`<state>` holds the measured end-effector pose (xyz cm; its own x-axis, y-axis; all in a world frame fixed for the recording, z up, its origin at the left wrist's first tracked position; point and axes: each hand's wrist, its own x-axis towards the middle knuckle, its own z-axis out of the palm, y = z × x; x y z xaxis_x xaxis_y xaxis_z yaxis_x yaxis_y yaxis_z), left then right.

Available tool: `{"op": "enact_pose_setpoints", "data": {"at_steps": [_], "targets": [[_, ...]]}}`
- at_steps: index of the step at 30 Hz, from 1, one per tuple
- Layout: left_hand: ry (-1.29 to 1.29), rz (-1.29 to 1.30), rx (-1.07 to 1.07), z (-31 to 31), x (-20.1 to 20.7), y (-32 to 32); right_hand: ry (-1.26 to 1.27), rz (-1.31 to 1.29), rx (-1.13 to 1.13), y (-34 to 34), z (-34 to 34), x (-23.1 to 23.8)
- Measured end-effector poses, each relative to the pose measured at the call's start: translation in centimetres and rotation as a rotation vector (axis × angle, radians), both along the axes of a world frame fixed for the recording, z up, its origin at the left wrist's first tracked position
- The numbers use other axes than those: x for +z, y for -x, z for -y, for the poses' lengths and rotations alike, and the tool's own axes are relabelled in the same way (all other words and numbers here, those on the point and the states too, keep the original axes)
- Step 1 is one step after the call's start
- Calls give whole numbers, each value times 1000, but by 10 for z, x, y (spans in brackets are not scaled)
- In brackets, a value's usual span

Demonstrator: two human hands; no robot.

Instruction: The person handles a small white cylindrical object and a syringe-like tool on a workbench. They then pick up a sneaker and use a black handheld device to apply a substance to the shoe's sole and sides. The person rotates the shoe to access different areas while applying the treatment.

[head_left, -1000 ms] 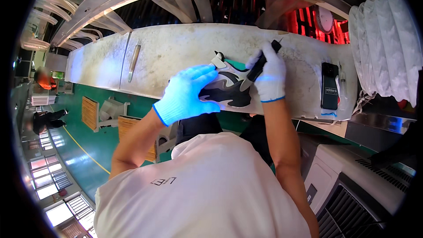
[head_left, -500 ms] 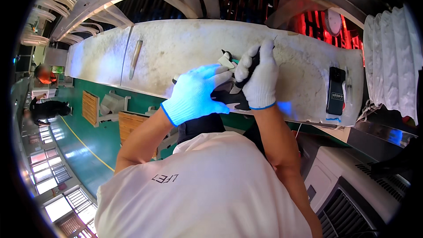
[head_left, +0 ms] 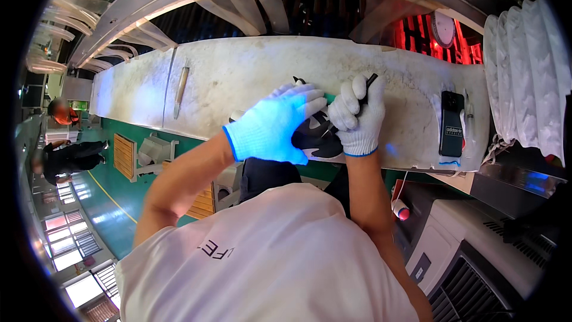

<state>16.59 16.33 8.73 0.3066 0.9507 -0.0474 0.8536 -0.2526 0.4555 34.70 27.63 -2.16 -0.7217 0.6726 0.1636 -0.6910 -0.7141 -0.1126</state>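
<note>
My left hand (head_left: 268, 124), in a white knit glove lit blue, lies with fingers and thumb spread over a dark, curved piece (head_left: 316, 141). That piece rests at the near edge of the worktable and is partly hidden under the hand; its kind is unclear. My right hand (head_left: 360, 116), also gloved, is closed round a black-handled knife (head_left: 372, 79). The handle end sticks up above the fist, and the other end points down at the dark piece. Green and black bits show just beyond my fingers.
On the long, stained white worktable (head_left: 238, 59) lie another knife (head_left: 181, 90) at the left and a black phone (head_left: 452, 122) at the right. Beyond it a machine with hanging clear strips (head_left: 271, 9) glows red. A white pleated duct (head_left: 524, 77) stands right; people are far left.
My right hand has moved slightly down and right, and the knife has turned, hiding most of its blade. The left hand has shifted a little to the right over the dark piece.
</note>
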Motion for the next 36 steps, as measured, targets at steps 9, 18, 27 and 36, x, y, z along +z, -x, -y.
{"op": "enact_pose_setpoints", "data": {"at_steps": [9,18,27,36], "targets": [[68,101,5,-16,-5,-2,40,222,37,-5,-7,12],[-236,-39,73,39,0,-29,-164,915,-202,-30,0,39],[-389,-81,68,65,-7,-42,-1173,2314,-893,-103,-20,6],[-466,-78,72,68,-13,-44,-836,995,-25,-64,94,28]]}}
